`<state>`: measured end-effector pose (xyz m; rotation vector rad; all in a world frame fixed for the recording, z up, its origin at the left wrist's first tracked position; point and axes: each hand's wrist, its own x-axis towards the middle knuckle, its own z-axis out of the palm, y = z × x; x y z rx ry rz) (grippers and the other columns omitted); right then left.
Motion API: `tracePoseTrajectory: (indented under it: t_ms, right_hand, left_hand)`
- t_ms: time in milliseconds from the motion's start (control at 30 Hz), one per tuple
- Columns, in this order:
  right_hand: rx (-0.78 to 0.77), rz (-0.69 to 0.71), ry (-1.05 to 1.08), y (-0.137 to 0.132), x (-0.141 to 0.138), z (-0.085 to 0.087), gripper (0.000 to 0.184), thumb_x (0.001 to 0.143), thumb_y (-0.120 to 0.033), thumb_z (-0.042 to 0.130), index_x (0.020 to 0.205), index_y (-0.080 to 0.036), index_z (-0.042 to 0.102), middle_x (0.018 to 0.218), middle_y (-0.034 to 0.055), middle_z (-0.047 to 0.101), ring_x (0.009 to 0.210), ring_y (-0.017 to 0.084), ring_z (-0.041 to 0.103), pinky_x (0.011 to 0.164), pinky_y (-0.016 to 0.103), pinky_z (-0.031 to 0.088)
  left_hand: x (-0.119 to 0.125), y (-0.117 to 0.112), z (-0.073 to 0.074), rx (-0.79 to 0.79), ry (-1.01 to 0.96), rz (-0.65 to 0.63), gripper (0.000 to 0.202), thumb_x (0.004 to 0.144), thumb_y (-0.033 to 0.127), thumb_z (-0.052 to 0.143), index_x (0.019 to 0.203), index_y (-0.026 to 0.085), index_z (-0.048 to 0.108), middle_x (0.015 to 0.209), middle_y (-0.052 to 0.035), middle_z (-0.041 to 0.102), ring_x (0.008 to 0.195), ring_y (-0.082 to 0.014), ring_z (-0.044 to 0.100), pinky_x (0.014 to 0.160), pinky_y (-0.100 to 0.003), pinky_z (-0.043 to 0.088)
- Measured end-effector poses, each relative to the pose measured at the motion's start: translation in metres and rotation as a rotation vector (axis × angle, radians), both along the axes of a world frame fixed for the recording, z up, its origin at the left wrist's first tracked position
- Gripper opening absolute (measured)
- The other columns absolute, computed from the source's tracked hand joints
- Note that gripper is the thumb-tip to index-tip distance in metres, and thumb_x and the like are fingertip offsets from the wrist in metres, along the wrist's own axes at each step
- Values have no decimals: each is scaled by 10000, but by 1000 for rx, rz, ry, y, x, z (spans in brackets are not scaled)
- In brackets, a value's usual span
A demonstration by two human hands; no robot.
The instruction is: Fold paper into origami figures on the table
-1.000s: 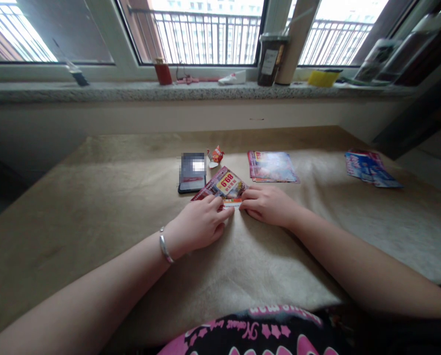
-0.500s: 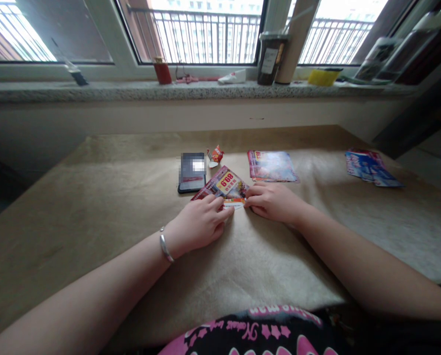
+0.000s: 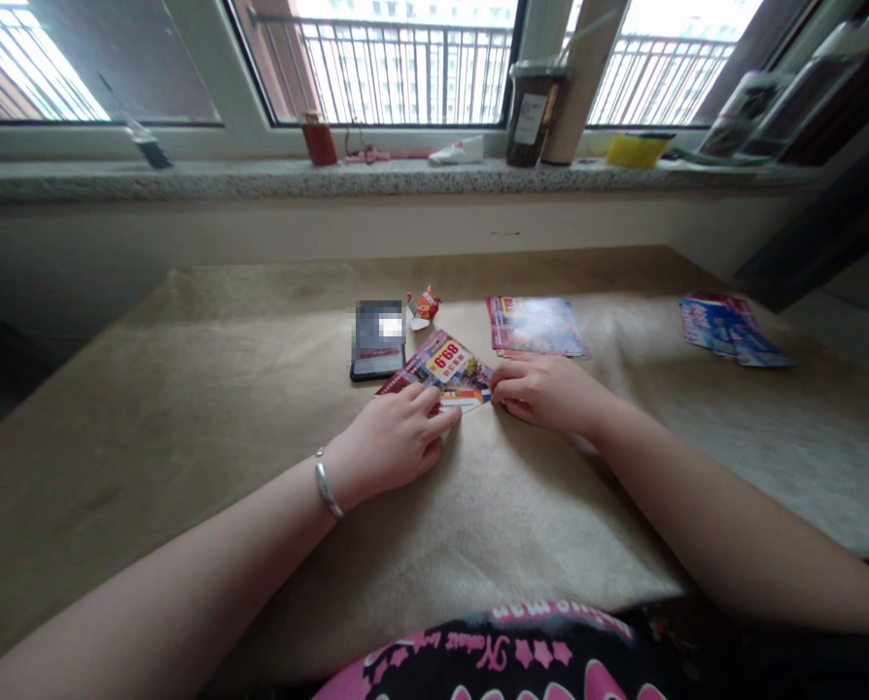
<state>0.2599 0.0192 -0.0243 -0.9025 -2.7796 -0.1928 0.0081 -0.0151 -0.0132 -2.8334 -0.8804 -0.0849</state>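
A folded flyer [image 3: 445, 365] lies on the table, printed in dark red with a yellow price patch and a white and orange strip along its near edge. My left hand [image 3: 395, 437] holds its near left part down, fingers bent and pressed on the paper. At the flyer's right corner, the fingertips of my right hand [image 3: 543, 392] are closed together on the edge. Just beyond my right hand is a stack of similar flyers [image 3: 540, 326]. The underside of the folded paper is hidden.
A phone [image 3: 377, 340] lies left of the flyer, beside a small crumpled orange-red wrapper [image 3: 424, 308]. More blue and pink flyers [image 3: 733, 331] are fanned out at the table's right. Along the windowsill [image 3: 405, 180] stand a red container [image 3: 319, 141], a dark cup [image 3: 533, 117] and a yellow item [image 3: 637, 150].
My right hand has shifted slightly to the right and away from me, showing more of the flyer's right corner. My left hand has stayed in place.
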Motion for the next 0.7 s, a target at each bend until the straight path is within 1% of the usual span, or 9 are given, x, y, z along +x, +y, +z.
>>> tracePoseTrajectory:
  t_ms: [300, 467, 700]
  right_hand:
    - [-28, -37, -7, 1, 5, 3, 191, 797, -147, 507, 795, -204, 689, 878, 45, 676, 782, 153, 606, 653, 251, 401]
    - [-41, -89, -32, 1, 9, 6, 193, 774, -146, 515, 788, -218, 693, 855, 23, 681, 732, 144, 604, 613, 249, 379]
    - [-79, -137, -74, 2, 14, 12, 223, 752, -126, 528, 811, -242, 710, 876, 5, 698, 748, 145, 613, 601, 247, 367]
  left_hand:
    - [-1, 0, -2, 0, -23, -3, 298, 875, 241, 433, 1140, 184, 558, 949, -85, 556, 913, -217, 520, 799, -349, 446]
    - [-2, 1, -3, 6, -15, -4, 300, 875, 250, 437, 1142, 184, 557, 950, -82, 554, 917, -214, 517, 808, -346, 444]
    - [-2, 1, -4, 14, -17, -8, 299, 875, 248, 435, 1140, 184, 558, 957, -81, 558, 914, -213, 516, 803, -344, 444]
